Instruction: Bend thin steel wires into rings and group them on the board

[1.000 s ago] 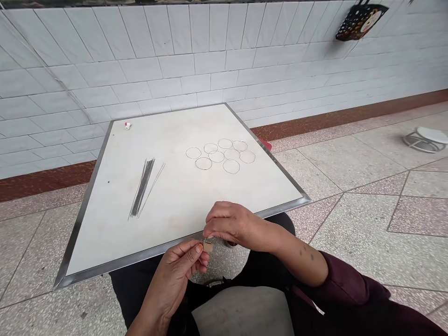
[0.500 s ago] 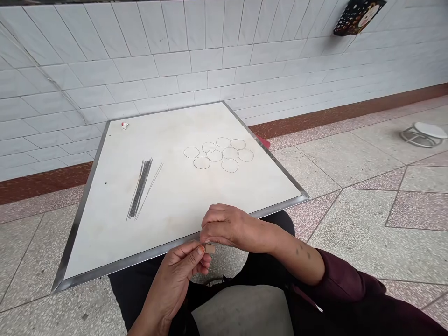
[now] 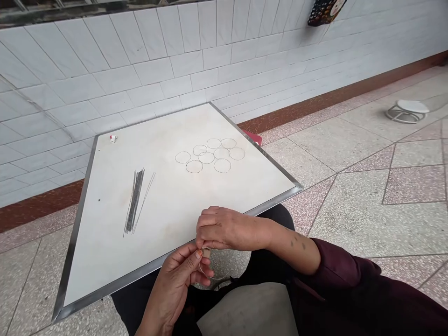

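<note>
At the table's front edge, my left hand (image 3: 180, 275) pinches a thin wire (image 3: 220, 279) between thumb and fingers. The wire bends in a loose curve below the fingers, over my lap. My right hand (image 3: 224, 228) meets it from above, its fingers closed at the same spot; their tips and the wire's end are hidden. A small tan piece (image 3: 206, 253) shows between the two hands; I cannot tell whether it is held or wrapped on a finger. Several thin wire rings (image 3: 194, 166) lie on the white table (image 3: 175, 205), some overlapping. Left of them rests a bundle of straight wires (image 3: 135, 200).
A small white and red object (image 3: 113, 138) sits at the table's far left corner. The table's metal rim (image 3: 115, 277) runs just beyond my lap. A tiled wall (image 3: 140, 74) stands behind, and a round white stool (image 3: 408, 111) is on the floor at right.
My view has shifted a little, so the table and wall appear moved. Both hands stay together at the wire, the left fingers slightly more spread below it.
</note>
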`<state>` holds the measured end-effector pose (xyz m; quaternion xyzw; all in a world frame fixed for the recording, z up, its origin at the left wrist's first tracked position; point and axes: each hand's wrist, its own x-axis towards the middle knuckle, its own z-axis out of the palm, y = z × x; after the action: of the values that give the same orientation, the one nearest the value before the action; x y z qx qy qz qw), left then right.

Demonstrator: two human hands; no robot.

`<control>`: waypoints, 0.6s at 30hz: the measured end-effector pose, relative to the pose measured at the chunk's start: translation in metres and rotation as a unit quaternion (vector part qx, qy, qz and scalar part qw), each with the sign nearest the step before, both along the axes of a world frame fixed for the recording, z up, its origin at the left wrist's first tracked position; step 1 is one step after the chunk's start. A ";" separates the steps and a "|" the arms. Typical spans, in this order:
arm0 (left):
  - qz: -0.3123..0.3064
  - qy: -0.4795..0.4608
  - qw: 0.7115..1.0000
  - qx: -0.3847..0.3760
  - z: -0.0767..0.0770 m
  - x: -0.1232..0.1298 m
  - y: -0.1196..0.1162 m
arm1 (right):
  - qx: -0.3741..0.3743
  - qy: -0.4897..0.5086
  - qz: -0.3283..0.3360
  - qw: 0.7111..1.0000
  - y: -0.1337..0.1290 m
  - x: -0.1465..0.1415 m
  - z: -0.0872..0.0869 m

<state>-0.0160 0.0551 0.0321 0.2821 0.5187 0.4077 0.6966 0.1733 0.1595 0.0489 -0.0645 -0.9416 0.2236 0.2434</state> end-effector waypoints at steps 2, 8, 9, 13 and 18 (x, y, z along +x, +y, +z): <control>-0.011 0.012 1.000 -0.005 0.002 -0.001 0.005 | -0.003 0.006 0.004 1.000 0.003 0.000 -0.001; 0.018 -0.015 1.000 -0.010 0.003 0.002 0.018 | -0.013 0.088 -0.050 0.995 0.011 -0.001 -0.007; 0.037 -0.025 0.999 -0.006 0.003 0.003 0.019 | -0.019 0.099 -0.070 0.992 0.011 -0.001 -0.008; 0.125 -0.078 0.989 0.007 -0.001 0.011 0.021 | -0.030 0.083 -0.095 0.992 0.005 -0.001 -0.013; 0.179 -0.161 0.971 -0.011 -0.005 0.017 0.019 | -0.015 0.048 -0.096 0.994 0.000 -0.005 -0.021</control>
<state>0.0010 0.0739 0.0266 0.1075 0.4459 0.5598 0.6901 0.1683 0.1594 0.0278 -0.1474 -0.9147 0.2167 0.3078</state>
